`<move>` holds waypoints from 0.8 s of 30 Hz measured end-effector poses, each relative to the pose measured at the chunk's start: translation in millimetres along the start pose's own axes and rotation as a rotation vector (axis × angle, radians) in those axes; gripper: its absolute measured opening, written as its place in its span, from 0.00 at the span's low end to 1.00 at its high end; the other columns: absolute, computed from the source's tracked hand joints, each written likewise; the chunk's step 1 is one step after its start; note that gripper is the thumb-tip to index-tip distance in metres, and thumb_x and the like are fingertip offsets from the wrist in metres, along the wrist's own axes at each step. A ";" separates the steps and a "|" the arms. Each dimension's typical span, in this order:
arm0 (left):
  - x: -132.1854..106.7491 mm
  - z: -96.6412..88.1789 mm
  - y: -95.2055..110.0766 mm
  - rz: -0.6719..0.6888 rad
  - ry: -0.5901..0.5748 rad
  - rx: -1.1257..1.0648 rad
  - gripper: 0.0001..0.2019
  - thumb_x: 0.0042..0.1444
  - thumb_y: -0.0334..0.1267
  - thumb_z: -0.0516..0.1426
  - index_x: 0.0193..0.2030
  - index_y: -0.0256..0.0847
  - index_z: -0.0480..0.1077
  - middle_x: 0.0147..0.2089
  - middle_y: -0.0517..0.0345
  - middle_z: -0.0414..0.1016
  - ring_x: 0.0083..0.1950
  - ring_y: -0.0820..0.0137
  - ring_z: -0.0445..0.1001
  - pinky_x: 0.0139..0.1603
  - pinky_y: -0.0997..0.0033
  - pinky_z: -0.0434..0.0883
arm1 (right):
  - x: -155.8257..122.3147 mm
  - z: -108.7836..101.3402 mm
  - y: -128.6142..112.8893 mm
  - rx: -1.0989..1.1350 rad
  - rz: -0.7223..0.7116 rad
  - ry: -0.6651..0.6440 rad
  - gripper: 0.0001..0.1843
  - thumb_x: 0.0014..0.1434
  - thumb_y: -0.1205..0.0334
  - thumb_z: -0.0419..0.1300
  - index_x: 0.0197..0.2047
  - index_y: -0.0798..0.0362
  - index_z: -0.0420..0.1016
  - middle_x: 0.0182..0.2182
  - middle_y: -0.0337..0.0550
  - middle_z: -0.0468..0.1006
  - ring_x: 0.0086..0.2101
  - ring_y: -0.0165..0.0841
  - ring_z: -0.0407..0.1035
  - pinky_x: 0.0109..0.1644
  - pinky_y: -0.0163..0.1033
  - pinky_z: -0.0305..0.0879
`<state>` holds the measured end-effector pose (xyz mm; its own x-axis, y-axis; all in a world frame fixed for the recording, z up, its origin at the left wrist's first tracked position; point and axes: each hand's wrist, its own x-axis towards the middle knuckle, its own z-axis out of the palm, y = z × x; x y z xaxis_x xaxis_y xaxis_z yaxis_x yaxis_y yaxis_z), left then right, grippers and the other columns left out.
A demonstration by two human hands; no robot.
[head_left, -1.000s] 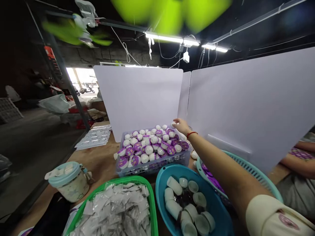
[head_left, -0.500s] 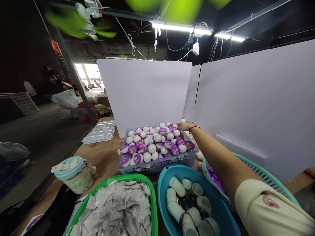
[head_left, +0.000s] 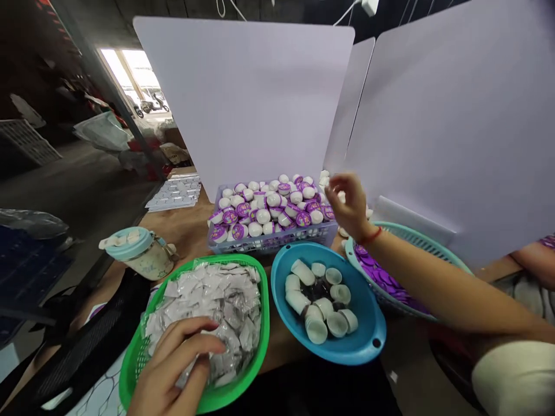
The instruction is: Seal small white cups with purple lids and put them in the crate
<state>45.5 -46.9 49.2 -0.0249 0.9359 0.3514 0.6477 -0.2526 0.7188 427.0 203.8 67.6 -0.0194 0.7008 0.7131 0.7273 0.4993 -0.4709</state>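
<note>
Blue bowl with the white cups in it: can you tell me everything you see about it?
The blue bowl is oval and looks like smooth plastic, with a small dark hole in its rim. It holds white cups, some lying on their sides, with dark bits among them. It sits on a wooden table, between a green basket and a teal basket.

This is a workshop in a warehouse-like space: a wooden workbench (head_left: 182, 231) holds a basket of purple-lidded cups (head_left: 269, 216) between tall white partition boards (head_left: 243, 104). At the upper left, a concrete floor (head_left: 78, 179) runs past a plastic crate (head_left: 26, 141) and loose bags (head_left: 102, 132) toward a bright doorway (head_left: 130, 81) with parked scooters (head_left: 151, 104).
</note>
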 end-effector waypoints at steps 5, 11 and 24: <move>3.5 25.7 34.8 0.154 -0.244 -0.024 0.15 0.65 0.31 0.54 0.37 0.51 0.80 0.50 0.56 0.82 0.52 0.63 0.82 0.51 0.69 0.79 | -109.7 1.9 -39.3 -0.198 -0.366 -0.941 0.22 0.64 0.66 0.63 0.60 0.49 0.79 0.56 0.51 0.79 0.49 0.42 0.76 0.53 0.46 0.74; -9.0 68.4 70.0 0.255 -0.552 -0.039 0.19 0.60 0.21 0.50 0.44 0.48 0.77 0.54 0.54 0.81 0.58 0.61 0.79 0.58 0.61 0.78 | -126.1 23.2 -45.5 -0.468 -0.382 -1.066 0.16 0.63 0.61 0.64 0.51 0.57 0.85 0.63 0.62 0.72 0.60 0.58 0.64 0.59 0.57 0.63; 13.4 131.8 74.5 0.126 -0.524 0.388 0.13 0.68 0.27 0.55 0.55 0.36 0.75 0.55 0.42 0.81 0.59 0.54 0.78 0.63 0.52 0.73 | -127.3 48.1 -42.2 -0.654 -0.225 -1.185 0.16 0.60 0.66 0.61 0.48 0.58 0.86 0.57 0.67 0.76 0.57 0.58 0.63 0.59 0.60 0.57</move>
<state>193.8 -20.8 28.4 0.3792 0.9253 0.0098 0.8510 -0.3529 0.3889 365.8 118.0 -28.3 -0.5079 0.8141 -0.2816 0.8121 0.5616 0.1586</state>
